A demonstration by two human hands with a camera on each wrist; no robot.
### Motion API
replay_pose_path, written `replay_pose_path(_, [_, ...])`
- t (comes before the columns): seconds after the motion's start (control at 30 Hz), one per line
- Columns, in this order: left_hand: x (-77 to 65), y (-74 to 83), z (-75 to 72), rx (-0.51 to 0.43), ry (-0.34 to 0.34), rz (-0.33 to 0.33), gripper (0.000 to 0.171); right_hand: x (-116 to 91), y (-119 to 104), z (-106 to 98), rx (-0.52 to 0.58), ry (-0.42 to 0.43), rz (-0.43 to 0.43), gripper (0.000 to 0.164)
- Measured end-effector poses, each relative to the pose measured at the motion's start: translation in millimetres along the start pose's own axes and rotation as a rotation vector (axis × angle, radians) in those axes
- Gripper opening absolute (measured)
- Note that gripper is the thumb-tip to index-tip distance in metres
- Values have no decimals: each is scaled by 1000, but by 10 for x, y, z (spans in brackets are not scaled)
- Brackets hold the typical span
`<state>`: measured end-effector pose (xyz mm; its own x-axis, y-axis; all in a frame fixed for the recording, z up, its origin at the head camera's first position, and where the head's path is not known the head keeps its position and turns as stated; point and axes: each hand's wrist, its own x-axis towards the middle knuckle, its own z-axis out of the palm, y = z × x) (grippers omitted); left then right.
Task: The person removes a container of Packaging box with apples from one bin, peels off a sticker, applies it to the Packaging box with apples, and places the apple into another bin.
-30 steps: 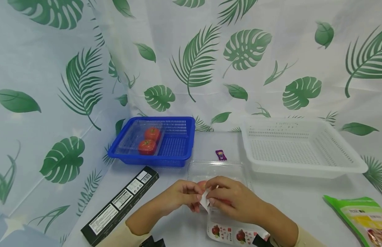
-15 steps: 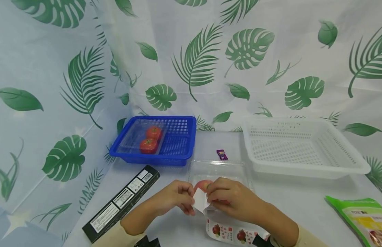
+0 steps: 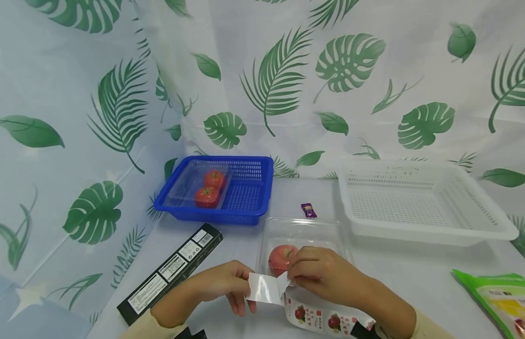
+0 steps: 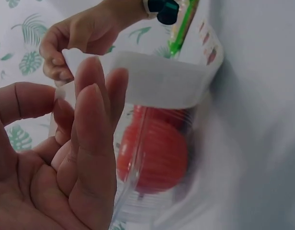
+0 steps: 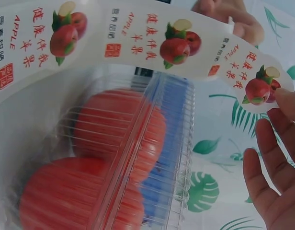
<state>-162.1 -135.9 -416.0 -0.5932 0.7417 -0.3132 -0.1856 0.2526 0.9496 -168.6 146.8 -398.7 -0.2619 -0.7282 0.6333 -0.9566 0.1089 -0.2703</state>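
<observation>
A strip of apple labels (image 3: 313,316) hangs in a curve in front of a clear plastic box (image 3: 307,228). My left hand (image 3: 224,285) pinches the white backing paper (image 3: 266,288) at its end, between thumb and forefinger, with the other fingers extended. With thumb and finger, my right hand (image 3: 326,272) grips the end label (image 5: 262,86), whose edge stands up from the backing. Inside the box are red apples; one apple (image 3: 282,258) shows in the head view, and two lie behind the lid in the right wrist view. My right hand covers part of the box.
Left at the back, a blue basket (image 3: 250,217) holds a clear box with two red fruits (image 3: 207,197). A white basket (image 3: 415,231) stands back right. Also about are a purple wrapped sweet (image 3: 308,210), a long black box (image 3: 171,273) and a green food bag (image 3: 496,301).
My left hand has moved left and down, drawing out more white backing paper. The right hand stays near its place, still pinching the label end. More of the apple is visible.
</observation>
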Motion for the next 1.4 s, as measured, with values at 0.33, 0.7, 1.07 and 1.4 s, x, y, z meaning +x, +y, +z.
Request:
replay_pose_path(0.33, [-10,-147,-44,72,-18,-92,20,-42,25,-68,51,-1,58,25])
replay_pose_path(0.7, [-62,-329,-43,223,67,-170,12,-117,88,-205,115,1,171,35])
replay_pose_path(1.07, [23,-428,-206,484,390,-71,16,-128,231,-335,126,-25,285,30])
replay_pose_path(1.4, [113,-566,-337,382,268,-5,4,-89,343,-393,179,-55,485,29])
